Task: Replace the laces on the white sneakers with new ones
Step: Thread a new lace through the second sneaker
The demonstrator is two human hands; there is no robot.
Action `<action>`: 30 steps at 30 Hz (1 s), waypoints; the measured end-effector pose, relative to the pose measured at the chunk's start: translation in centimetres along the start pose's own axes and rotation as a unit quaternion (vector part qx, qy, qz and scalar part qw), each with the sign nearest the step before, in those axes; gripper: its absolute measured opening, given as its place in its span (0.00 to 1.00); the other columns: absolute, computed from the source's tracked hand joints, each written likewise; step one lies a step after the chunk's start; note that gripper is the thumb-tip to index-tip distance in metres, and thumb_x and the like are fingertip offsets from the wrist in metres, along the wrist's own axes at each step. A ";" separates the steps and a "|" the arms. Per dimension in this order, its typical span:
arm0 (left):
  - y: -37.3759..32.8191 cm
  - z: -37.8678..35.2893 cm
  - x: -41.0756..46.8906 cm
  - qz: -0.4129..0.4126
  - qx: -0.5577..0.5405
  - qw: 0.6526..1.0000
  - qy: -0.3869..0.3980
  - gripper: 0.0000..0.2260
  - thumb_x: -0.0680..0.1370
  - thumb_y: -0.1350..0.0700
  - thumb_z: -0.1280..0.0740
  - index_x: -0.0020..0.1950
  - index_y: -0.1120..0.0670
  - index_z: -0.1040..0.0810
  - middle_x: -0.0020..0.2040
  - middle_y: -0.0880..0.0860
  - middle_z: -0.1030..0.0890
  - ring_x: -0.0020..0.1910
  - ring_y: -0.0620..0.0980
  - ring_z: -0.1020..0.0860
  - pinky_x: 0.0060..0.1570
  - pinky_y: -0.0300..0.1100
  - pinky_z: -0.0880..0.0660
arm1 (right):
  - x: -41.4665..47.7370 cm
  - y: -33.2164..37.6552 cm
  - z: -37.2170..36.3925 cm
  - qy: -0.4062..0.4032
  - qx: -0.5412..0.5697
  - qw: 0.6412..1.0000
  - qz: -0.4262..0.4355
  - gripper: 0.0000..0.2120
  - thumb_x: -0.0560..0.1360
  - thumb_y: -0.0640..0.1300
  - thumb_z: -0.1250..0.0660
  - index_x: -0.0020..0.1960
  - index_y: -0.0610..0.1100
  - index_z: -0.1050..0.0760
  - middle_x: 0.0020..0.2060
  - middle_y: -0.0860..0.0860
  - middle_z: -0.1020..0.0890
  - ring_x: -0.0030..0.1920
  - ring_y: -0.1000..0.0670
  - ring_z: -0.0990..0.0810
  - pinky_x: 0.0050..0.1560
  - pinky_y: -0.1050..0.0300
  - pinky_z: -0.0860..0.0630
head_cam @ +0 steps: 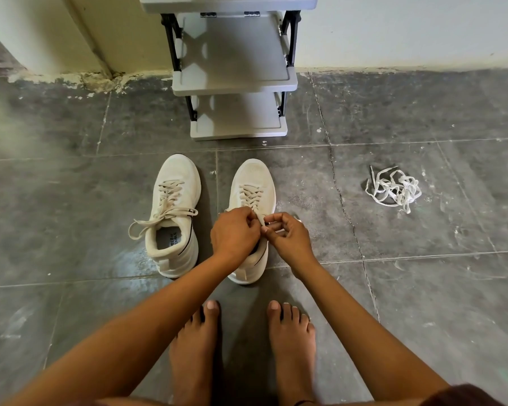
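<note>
I'm curling my left hand [235, 230] and right hand [288, 235] over the right sneaker [254, 174], fingers [272, 219] of both pinching its lace [251, 197].

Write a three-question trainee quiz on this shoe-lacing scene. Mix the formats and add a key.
1. True or false: the left hand and the right hand both pinch the lace of the same sneaker.
2. Multiple choice: the loose white laces lie A) inside a shoe, B) on the floor tiles, apart from both shoes, C) in a box.
3. Short answer: is the other sneaker laced or bare?

Key: 1 true; 2 B; 3 laced.
</note>
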State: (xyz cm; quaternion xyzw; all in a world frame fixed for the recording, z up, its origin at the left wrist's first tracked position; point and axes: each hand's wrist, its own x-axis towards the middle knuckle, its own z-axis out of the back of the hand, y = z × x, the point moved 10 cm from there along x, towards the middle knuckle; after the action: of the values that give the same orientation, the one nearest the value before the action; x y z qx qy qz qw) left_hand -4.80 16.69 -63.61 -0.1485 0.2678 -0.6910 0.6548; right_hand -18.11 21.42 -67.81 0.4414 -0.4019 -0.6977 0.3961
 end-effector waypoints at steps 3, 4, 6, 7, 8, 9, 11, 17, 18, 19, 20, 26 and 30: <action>0.1 0.0 0.1 0.001 0.026 1.000 -0.001 0.07 0.75 0.53 0.37 0.43 0.54 0.21 0.39 0.52 0.19 0.38 0.50 0.25 0.35 0.41 0.33 | 0.0 -0.2 0.1 -0.005 0.009 1.000 -0.003 0.09 0.72 0.42 0.29 0.51 0.46 0.23 0.37 0.57 0.20 0.41 0.55 0.22 0.51 0.54 0.23; 0.1 0.0 0.1 -0.001 0.034 0.999 -0.003 0.07 0.75 0.53 0.37 0.43 0.54 0.21 0.39 0.52 0.20 0.38 0.50 0.26 0.35 0.41 0.33 | 0.0 -0.2 0.1 -0.006 0.010 1.000 -0.003 0.09 0.72 0.42 0.29 0.51 0.47 0.23 0.37 0.57 0.20 0.41 0.56 0.22 0.51 0.54 0.23; 0.0 0.0 0.1 -0.009 0.043 0.999 -0.004 0.08 0.75 0.53 0.38 0.43 0.53 0.21 0.40 0.52 0.19 0.37 0.49 0.27 0.35 0.40 0.34 | 0.0 -0.2 0.0 -0.005 0.005 1.000 0.000 0.08 0.72 0.42 0.29 0.51 0.47 0.23 0.37 0.57 0.20 0.41 0.55 0.22 0.50 0.55 0.23; 0.0 -0.1 0.1 -0.013 0.045 0.999 -0.002 0.08 0.75 0.53 0.38 0.43 0.53 0.21 0.40 0.52 0.19 0.37 0.49 0.27 0.35 0.40 0.34 | 0.0 -0.2 0.0 -0.003 0.000 1.000 0.004 0.08 0.72 0.42 0.29 0.51 0.48 0.23 0.37 0.57 0.21 0.40 0.56 0.22 0.49 0.56 0.23; 0.0 -0.1 0.1 -0.017 0.046 0.999 0.002 0.08 0.75 0.53 0.38 0.44 0.53 0.21 0.40 0.52 0.19 0.37 0.50 0.27 0.35 0.40 0.34 | 0.1 -0.1 0.0 -0.002 -0.006 1.000 0.009 0.08 0.72 0.42 0.29 0.50 0.48 0.23 0.37 0.57 0.21 0.40 0.56 0.22 0.48 0.57 0.23; 0.0 -0.2 0.1 -0.020 0.044 0.999 0.006 0.08 0.76 0.53 0.38 0.44 0.53 0.21 0.40 0.52 0.19 0.38 0.50 0.26 0.35 0.40 0.34 | 0.1 0.0 0.0 0.000 -0.013 1.000 0.013 0.08 0.72 0.43 0.29 0.50 0.48 0.23 0.37 0.58 0.21 0.39 0.57 0.22 0.47 0.59 0.23; -0.1 -0.4 0.1 -0.023 0.042 0.999 0.015 0.07 0.76 0.53 0.38 0.44 0.53 0.21 0.40 0.52 0.20 0.38 0.50 0.26 0.35 0.40 0.33 | 0.2 0.2 -0.1 0.007 -0.027 0.999 0.020 0.08 0.72 0.43 0.29 0.50 0.49 0.23 0.37 0.58 0.22 0.38 0.59 0.23 0.43 0.64 0.25; -0.2 -0.8 0.6 -0.001 0.039 0.998 0.056 0.07 0.75 0.55 0.37 0.37 0.51 0.24 0.36 0.50 0.24 0.37 0.50 0.27 0.35 0.40 0.35 | 0.2 0.2 -0.4 0.028 -0.001 0.999 0.015 0.09 0.72 0.40 0.29 0.51 0.46 0.23 0.37 0.56 0.22 0.41 0.52 0.23 0.50 0.53 0.23; -0.2 -1.0 0.7 0.001 0.034 0.997 0.070 0.07 0.74 0.56 0.37 0.36 0.50 0.26 0.35 0.50 0.25 0.37 0.50 0.27 0.34 0.40 0.35 | 0.2 0.2 -0.4 0.032 0.003 0.999 0.013 0.09 0.72 0.39 0.29 0.52 0.45 0.23 0.38 0.55 0.22 0.43 0.50 0.23 0.52 0.51 0.22; -0.2 -1.1 0.8 0.003 0.026 0.996 0.083 0.08 0.74 0.56 0.36 0.35 0.49 0.27 0.35 0.49 0.26 0.38 0.50 0.27 0.34 0.40 0.35 | 0.2 0.2 -0.4 0.036 0.006 0.999 0.013 0.10 0.72 0.39 0.29 0.52 0.45 0.23 0.38 0.54 0.22 0.43 0.49 0.22 0.53 0.50 0.22; -0.1 -1.2 0.8 0.003 0.018 0.996 0.091 0.08 0.74 0.56 0.36 0.35 0.49 0.27 0.35 0.49 0.26 0.38 0.50 0.26 0.35 0.40 0.35 | 0.2 0.2 -0.4 0.040 0.006 0.999 0.014 0.10 0.72 0.39 0.29 0.53 0.44 0.23 0.38 0.53 0.22 0.44 0.48 0.22 0.53 0.49 0.22; -0.1 -0.9 0.5 0.008 -0.014 0.998 0.066 0.05 0.75 0.56 0.36 0.40 0.50 0.25 0.39 0.50 0.22 0.42 0.52 0.24 0.39 0.41 0.32 | 0.6 0.9 -0.3 0.036 -0.046 0.997 0.050 0.09 0.70 0.38 0.28 0.47 0.46 0.25 0.36 0.55 0.22 0.39 0.54 0.23 0.43 0.64 0.24; -1.9 -0.3 0.8 -0.026 0.070 0.995 0.058 0.05 0.75 0.57 0.37 0.43 0.53 0.21 0.41 0.52 0.20 0.39 0.51 0.26 0.37 0.41 0.33 | 0.5 0.9 -0.2 0.010 -0.085 0.994 0.067 0.06 0.72 0.37 0.30 0.48 0.44 0.24 0.39 0.54 0.21 0.41 0.53 0.22 0.41 0.69 0.26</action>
State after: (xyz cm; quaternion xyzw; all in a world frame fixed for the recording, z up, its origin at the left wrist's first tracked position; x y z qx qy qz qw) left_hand -6.60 16.00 -62.95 -0.0686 0.2520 -0.7326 0.6285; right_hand -17.87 20.54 -67.21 0.3855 -0.3661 -0.6965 0.4819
